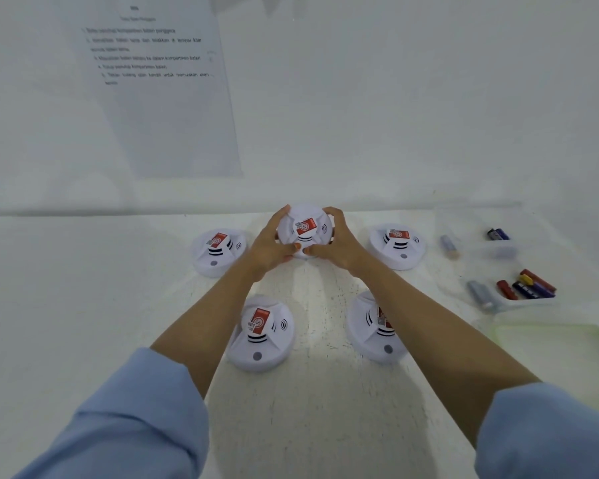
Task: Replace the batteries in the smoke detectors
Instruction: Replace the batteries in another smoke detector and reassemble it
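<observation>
On my feed, five units lay face up on the white table [83,288], every casing closed. Both hands were on the held detector [305,229], at 12 o'clock of the group. The left hand [270,245] curled round its 9 o'clock rim and the right hand [336,242] round its 3 o'clock rim, thumbs meeting at its near edge. I could not tell whether it was lifted or resting on the table.

The far-left detector [218,248] at 10 o'clock, far-right detector [396,245] at 2, near-left detector [260,331] at 7 and near-right detector [363,323] at 5 sat untouched, the last partly under the right forearm. Out at 3 o'clock, batteries [529,288] lay in and beside clear trays, none in hand.

I judged the job barely begun: the grip looked like a twist to open a unit, and no compartment showed open. Whether any unit already carried fresh cells, I could not tell. An instruction sheet [159,91] hung on the wall at 11 o'clock.
</observation>
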The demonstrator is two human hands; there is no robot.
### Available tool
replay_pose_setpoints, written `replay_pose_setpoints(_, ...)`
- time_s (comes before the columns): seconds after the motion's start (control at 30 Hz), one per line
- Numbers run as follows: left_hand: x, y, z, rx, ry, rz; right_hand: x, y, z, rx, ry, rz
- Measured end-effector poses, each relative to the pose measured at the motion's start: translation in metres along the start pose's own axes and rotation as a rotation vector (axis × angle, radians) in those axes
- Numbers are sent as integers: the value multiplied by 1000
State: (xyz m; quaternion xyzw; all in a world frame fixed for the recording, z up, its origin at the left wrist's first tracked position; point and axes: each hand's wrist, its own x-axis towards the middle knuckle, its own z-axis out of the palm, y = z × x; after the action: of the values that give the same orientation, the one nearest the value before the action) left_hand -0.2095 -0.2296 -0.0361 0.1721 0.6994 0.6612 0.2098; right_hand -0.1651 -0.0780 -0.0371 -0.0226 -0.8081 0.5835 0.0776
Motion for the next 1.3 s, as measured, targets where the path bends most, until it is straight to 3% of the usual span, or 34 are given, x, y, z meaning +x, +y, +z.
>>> replay_pose_setpoints(0.5, 3, -3, -2, 9, 1, -10, 2, 5, 0, 69, -34, 51)
replay_pose_setpoints(0.8, 1, -7, -8, 18, -17, 31, -2, 6, -21, 156, -204, 111)
replay_pose_setpoints(1.3, 5, -12, -12, 45, -29, 69, -1, 6, -22, 137, -202, 88)
